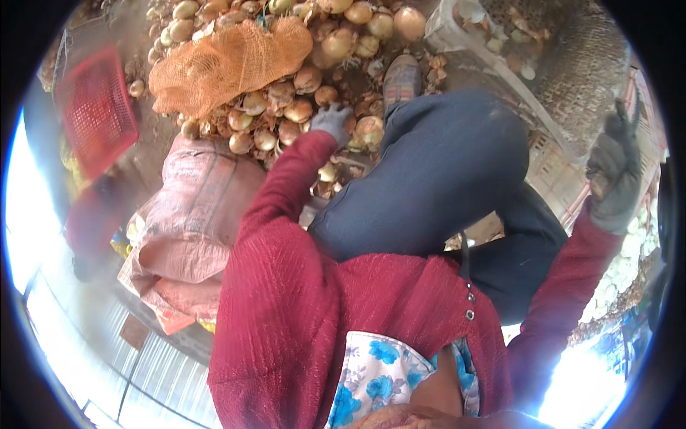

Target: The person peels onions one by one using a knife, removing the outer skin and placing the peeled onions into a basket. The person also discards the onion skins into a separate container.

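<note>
My left hand (332,122), in a grey glove, reaches into a heap of yellow onions (298,110). Its fingers are spread and bent over the onions; whether one is held beneath them is hidden. My right hand (613,171), in a dark grey glove, is raised far out to the right, near a pale plastic crate (557,171). A narrow dark shape (636,115) shows beside its fingers, too blurred to name or to tell if it is held. An orange mesh bag (230,64) lies across the onions beyond my left hand.
A pink woven sack (201,198) stands left of my arm. Farther left are a red plastic basket (96,112) and a blurred person (96,220). A whitish crate (461,32) is at top right. My shoe (402,80) rests among loose onion skins.
</note>
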